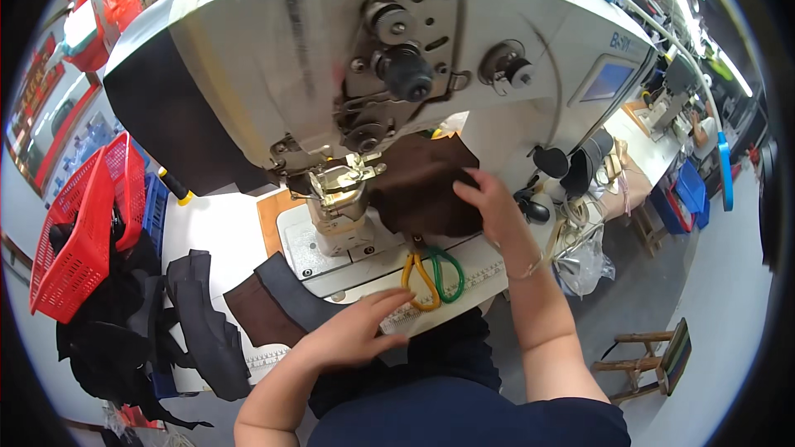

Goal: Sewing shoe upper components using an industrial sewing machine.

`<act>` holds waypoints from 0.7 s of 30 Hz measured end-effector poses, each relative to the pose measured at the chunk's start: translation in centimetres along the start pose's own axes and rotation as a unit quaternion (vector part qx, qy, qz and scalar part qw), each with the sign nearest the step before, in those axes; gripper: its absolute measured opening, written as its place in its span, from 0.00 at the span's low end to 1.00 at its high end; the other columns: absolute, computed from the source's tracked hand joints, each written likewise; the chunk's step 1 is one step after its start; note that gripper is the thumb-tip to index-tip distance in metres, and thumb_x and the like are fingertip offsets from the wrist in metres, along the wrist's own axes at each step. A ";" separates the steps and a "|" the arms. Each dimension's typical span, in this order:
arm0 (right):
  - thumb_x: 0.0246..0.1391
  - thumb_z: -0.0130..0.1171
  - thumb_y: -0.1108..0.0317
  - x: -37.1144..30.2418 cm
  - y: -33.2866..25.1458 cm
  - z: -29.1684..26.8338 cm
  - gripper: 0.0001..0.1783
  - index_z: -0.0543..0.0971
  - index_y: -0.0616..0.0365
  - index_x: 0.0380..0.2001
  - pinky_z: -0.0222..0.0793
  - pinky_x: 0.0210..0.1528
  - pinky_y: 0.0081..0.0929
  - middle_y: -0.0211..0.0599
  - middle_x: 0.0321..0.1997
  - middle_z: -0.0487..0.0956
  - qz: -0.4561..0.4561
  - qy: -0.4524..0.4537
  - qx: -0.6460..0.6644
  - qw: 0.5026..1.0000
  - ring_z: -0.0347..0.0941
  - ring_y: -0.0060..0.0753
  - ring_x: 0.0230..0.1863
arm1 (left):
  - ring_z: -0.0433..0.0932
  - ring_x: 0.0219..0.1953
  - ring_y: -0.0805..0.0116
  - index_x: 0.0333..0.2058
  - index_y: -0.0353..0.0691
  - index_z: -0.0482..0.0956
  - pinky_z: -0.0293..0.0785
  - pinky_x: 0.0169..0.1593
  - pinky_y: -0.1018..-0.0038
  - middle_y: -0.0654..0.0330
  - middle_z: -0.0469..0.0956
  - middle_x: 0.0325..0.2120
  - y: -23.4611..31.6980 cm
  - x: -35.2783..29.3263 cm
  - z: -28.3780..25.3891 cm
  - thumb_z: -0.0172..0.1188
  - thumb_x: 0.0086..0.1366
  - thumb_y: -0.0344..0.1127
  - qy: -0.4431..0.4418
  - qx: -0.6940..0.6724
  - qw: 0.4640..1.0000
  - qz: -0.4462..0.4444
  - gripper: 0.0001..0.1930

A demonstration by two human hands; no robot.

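Observation:
An industrial sewing machine (530,41) fills the upper middle, its needle and presser-foot area (344,186) above a small post on the bed. My right hand (494,209) grips the right edge of a dark brown piece of material (422,190), fingers curled on it, just right of the post. My left hand (356,329) hovers at the table's front edge with its fingers stretched out, holding nothing I can see. Close to its fingertips lie scissors with one yellow and one green handle (422,280); their blades are mostly hidden. A brown and dark grey cut piece (269,306) lies left of this hand.
Dark cut pieces (203,323) are stacked on the table's left side. Beyond them stand red plastic baskets (79,240) and black material hanging down. A wooden stool (654,360) stands on the floor at right. Cups and a clear plastic bag (584,265) are right of the machine.

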State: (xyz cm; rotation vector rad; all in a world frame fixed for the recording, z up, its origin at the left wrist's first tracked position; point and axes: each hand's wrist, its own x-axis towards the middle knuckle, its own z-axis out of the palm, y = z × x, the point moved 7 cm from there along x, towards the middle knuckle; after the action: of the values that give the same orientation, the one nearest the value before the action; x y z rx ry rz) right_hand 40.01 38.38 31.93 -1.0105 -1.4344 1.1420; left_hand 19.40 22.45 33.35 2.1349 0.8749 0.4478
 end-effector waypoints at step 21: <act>0.40 0.55 0.75 -7.4 1.7 0.1 0.19 0.74 0.62 0.40 0.65 0.43 0.43 0.52 0.40 0.75 -0.120 -0.032 -0.524 0.843 0.70 0.56 0.43 | 0.77 0.42 0.55 0.46 0.38 0.74 0.73 0.44 0.69 0.51 0.77 0.41 -3.2 -3.8 -3.2 0.60 0.57 0.34 0.168 -0.016 0.983 -0.067 0.18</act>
State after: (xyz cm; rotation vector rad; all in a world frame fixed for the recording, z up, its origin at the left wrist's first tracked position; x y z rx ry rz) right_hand 41.11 31.52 28.78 -1.4455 -2.2255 0.1113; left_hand 13.50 22.92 32.82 1.9863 1.1833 0.7599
